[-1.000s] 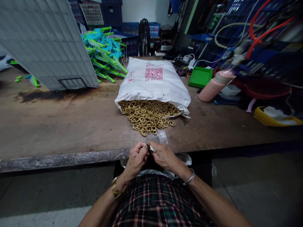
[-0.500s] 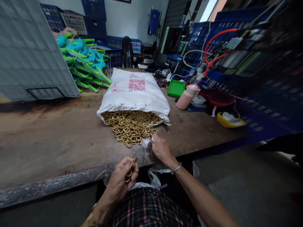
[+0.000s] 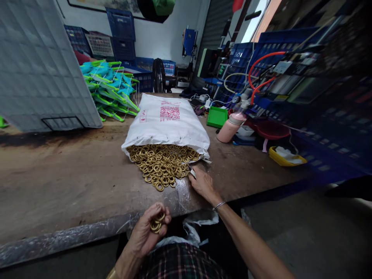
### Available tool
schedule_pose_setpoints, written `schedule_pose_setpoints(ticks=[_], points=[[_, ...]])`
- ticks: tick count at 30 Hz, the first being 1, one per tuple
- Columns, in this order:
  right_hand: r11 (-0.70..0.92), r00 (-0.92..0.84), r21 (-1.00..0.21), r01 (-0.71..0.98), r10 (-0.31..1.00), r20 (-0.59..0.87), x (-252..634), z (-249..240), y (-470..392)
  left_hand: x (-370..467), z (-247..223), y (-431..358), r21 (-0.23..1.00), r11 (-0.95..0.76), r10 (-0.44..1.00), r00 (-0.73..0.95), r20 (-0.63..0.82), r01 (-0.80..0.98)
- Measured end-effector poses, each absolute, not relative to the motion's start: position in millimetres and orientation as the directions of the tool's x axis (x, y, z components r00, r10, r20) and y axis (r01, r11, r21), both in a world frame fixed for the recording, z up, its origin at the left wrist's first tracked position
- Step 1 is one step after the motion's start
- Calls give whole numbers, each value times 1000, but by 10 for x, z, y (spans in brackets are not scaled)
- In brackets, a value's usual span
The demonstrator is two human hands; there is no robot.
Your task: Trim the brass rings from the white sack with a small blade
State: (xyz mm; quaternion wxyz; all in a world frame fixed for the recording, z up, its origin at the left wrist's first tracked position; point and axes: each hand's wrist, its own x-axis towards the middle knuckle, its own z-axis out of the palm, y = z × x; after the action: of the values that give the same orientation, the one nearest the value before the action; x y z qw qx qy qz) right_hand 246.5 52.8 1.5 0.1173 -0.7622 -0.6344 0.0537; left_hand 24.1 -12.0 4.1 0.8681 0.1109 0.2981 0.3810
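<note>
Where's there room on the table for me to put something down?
The biggest bare patch of table lies left of the spilled gold rings, in front of the grey panel. A smaller one sits between the right hand and the yellow tray. It's crowded around the pink bottle, green tray and red bowl.

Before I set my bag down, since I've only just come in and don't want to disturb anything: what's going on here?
The person's left hand cups a few gold-coloured rings. The right hand holds a small pale item, too small to make out, beside a pile of similar rings. That pile spills from a white sack's open mouth onto the table.
</note>
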Motion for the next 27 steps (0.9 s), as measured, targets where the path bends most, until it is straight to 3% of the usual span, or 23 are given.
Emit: schedule_pose_setpoints(ticks=[7, 12, 16, 20, 24, 27], points=[[-48, 116, -368, 929, 979, 165, 2349, -78, 319, 328, 106, -44, 502, 672, 741, 496, -453, -545], [30, 37, -341, 940, 982, 188, 2262, -128, 285, 336, 72, 55, 620, 612, 789, 432, -437, -491], [53, 27, -388, 920, 980, 198, 2217, -142, 286, 327, 76, 87, 677, 583, 811, 377, -447, -450], [91, -35, -367, 926, 987, 156, 2182, -89, 271, 336, 100, 78, 700, 569, 821, 348, -453, -432], [22, -1, -306, 952, 998, 67, 2170, -26, 264, 353, 102, 62, 720, 553, 831, 342, -438, -420], [11, 12, -332, 943, 998, 66, 2182, -41, 261, 369, 96, 58, 735, 545, 835, 342, -432, -403]])
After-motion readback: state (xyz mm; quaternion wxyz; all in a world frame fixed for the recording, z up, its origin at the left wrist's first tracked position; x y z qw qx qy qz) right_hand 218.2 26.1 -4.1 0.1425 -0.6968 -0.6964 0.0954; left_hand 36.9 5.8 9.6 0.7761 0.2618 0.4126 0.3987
